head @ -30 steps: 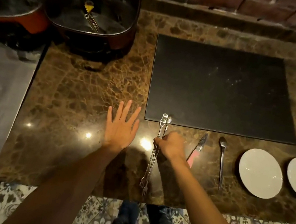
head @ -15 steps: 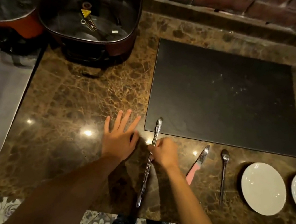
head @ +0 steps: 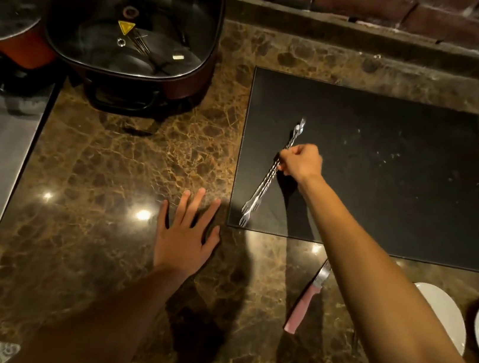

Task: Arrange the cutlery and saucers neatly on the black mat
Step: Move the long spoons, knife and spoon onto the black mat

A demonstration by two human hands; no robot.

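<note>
So my right hand (head: 301,162) has carried the two forks (head: 270,175) off the marble worktop (head: 128,164) onto the black mat (head: 388,172) (near its left edge), fist closed on them. Left hand (head: 185,235) flat, fingers spread. Brick wall (head: 382,7) behind.

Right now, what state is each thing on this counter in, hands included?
right hand: closed around the two forks, over the mat
two forks: held together, tilted, tines toward the mat's near-left corner
left hand: open, flat on the counter
black mat: flat, bare apart from the forks
pink-handled knife: lying on the counter, off the mat
two white saucers: side by side, off the mat
glass-lidded pot: lid on
</note>
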